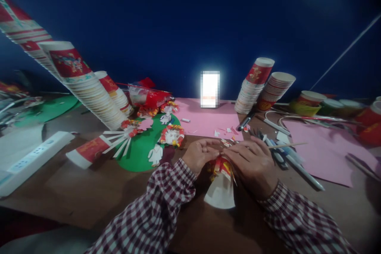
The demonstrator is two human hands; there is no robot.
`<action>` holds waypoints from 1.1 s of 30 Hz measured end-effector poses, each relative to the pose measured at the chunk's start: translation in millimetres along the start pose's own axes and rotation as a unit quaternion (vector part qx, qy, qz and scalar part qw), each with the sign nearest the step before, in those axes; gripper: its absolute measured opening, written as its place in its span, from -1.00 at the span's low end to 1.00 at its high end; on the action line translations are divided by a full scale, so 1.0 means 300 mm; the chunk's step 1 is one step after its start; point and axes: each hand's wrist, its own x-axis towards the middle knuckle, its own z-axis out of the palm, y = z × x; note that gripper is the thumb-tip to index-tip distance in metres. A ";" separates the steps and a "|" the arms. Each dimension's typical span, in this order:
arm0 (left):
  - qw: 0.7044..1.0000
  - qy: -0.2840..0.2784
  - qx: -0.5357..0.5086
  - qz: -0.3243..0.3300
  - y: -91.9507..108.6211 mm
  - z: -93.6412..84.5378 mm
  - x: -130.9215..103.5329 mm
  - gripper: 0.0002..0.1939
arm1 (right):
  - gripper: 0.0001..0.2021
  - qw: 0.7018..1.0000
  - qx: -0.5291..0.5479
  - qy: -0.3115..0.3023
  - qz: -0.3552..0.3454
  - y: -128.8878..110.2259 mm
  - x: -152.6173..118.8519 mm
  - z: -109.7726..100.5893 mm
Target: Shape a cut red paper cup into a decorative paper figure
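Note:
My left hand [200, 154] and my right hand [253, 162] meet over a cut paper cup [220, 190]. Its pale, fan-shaped part hangs down toward me, and red and yellow strips show between the hands. The left fingers are bent together at the top of the strips. My right fingers lie close together across the cup's right side, their tips touching it. A thin wooden stick [287, 145] points right from behind the right hand. Small paper scraps [228, 141] lie just beyond the fingertips.
Tall cup stacks [86, 91] lean at the left, others [251, 87] stand back right. A green sheet [133, 158] bears paper figures and wreaths. Near it lie a cut cup [89, 151] and a power strip [32, 158]. Pens [300, 166] and pink paper [324, 151] lie right; a glowing screen [210, 87] stands behind.

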 end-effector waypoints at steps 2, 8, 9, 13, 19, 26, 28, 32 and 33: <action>1.000 0.011 0.020 0.011 0.003 0.007 -0.003 -0.60 | -0.82 1.000 0.003 -0.005 0.001 0.001 0.000 -0.001; 0.997 0.029 0.067 0.031 0.000 0.017 -0.001 -0.66 | -0.83 1.000 0.005 -0.011 0.001 -0.004 0.006 0.003; 0.996 0.031 0.074 0.030 -0.003 0.015 0.003 -0.67 | -0.84 1.000 0.004 -0.013 0.003 -0.004 0.008 0.004; 0.992 0.040 0.117 0.022 -0.011 0.001 0.021 -0.69 | -0.87 0.999 -0.015 -0.037 0.011 0.014 0.016 0.004; 0.993 0.067 0.089 0.032 0.004 -0.011 0.029 -0.67 | -0.78 0.996 -0.067 0.012 0.056 0.057 0.019 -0.033; 0.992 0.114 0.016 0.046 0.027 -0.007 0.030 -0.64 | -0.35 0.995 0.095 -0.015 -0.029 0.014 0.005 -0.052; 0.992 0.110 0.006 0.054 0.027 -0.007 0.028 -0.61 | -0.33 0.995 0.089 -0.032 -0.040 0.002 0.001 -0.039; 0.991 0.110 -0.005 0.071 0.020 -0.006 0.026 -0.57 | -0.50 0.994 0.083 -0.043 -0.048 -0.007 -0.002 -0.015; 0.991 0.111 -0.001 0.076 0.017 -0.005 0.026 -0.58 | -0.54 0.994 0.086 -0.046 -0.049 -0.008 -0.002 -0.013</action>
